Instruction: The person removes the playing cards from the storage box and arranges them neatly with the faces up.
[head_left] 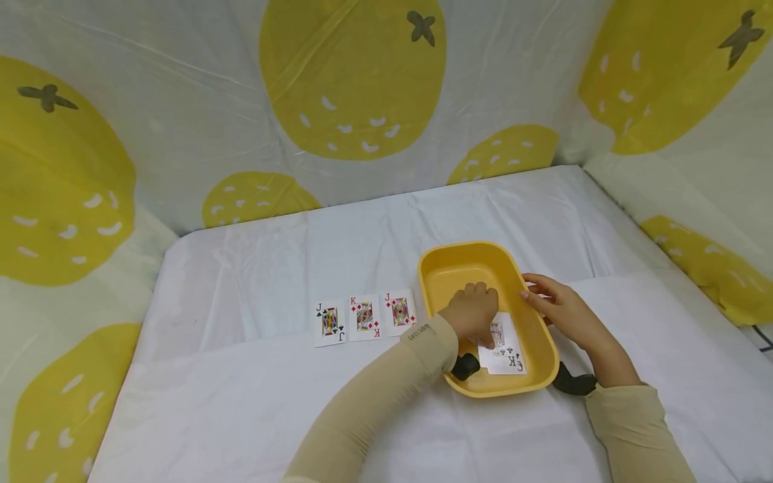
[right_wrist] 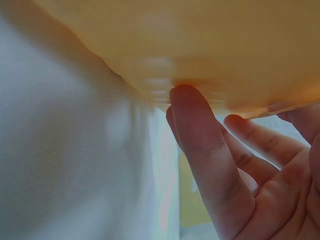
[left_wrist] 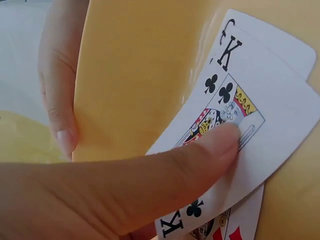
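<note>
A person's left hand (head_left: 474, 312) reaches into a yellow tray (head_left: 471, 268) on a table (head_left: 241, 402), pinching the king of clubs (left_wrist: 250, 155), thumb laid across its face, as the right hand (head_left: 561, 312) rests at the tray's right side, its fingers extended and touching the outer wall. The hands are apart, one inside the tray and one outside it. The king lies face up toward the tray's near end, overlapping at least two other cards: a club card (left_wrist: 292, 45) juts out past its upper corner, its index partly hidden, and a card with red diamonds (left_wrist: 245, 220) shows below its lower edge. At each wrist sits a black device, the left one (head_left: 465, 367) over the tray's near left corner, the right one (head_left: 572, 382) just outside the near right. Beige sleeves (head_left: 362, 409) cover both arms, with lettering on the left cuff. Left of the tray, three playing cards form a row, face up: the jack of clubs (head_left: 329, 323), the king of diamonds (head_left: 365, 316) and the jack of diamonds (head_left: 398, 312), the last nearest the tray. White cloth covers the table, and behind it hangs a pale curtain (head_left: 199, 80) printed with large yellow fruit
</note>
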`<state>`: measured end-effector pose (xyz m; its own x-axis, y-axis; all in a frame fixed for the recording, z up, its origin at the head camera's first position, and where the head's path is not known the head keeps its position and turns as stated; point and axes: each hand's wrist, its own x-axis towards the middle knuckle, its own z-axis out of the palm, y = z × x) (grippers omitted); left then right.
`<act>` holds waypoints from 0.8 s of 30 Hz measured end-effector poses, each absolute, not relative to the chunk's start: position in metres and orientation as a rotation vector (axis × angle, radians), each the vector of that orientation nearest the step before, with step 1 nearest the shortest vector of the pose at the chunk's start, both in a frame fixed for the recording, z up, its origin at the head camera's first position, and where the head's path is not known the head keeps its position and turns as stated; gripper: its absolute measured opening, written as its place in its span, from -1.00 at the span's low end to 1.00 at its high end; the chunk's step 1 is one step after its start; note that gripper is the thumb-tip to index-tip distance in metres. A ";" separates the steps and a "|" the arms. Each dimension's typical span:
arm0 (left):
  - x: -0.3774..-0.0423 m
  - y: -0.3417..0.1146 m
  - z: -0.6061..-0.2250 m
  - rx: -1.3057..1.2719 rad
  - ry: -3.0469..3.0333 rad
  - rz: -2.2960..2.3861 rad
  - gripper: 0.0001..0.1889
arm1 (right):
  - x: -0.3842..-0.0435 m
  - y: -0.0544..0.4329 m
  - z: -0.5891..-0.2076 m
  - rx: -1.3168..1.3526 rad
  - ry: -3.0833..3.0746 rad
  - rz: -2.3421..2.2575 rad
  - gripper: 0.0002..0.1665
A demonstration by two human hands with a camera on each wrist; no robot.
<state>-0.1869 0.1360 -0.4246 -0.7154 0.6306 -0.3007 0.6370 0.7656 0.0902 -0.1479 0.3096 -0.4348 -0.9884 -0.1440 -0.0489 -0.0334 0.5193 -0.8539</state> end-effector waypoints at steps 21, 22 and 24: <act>-0.208 0.090 -0.395 0.632 2.369 1.246 -0.89 | -0.150 0.310 -0.436 -0.136 2.629 -1.477 -0.42; -0.209 0.085 -0.393 0.620 2.352 1.298 -0.88 | -0.150 0.311 -0.436 -0.137 2.633 -1.473 -0.42; -0.211 0.074 -0.390 0.597 2.313 1.404 -0.87 | -0.151 0.311 -0.436 -0.139 2.641 -1.460 -0.42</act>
<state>-0.2115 0.0736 -0.3903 -0.8425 0.5309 -0.0913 0.1640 0.4141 0.8953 -0.1508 0.3114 -0.4360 -0.9885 -0.1383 -0.0610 -0.0219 0.5302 -0.8476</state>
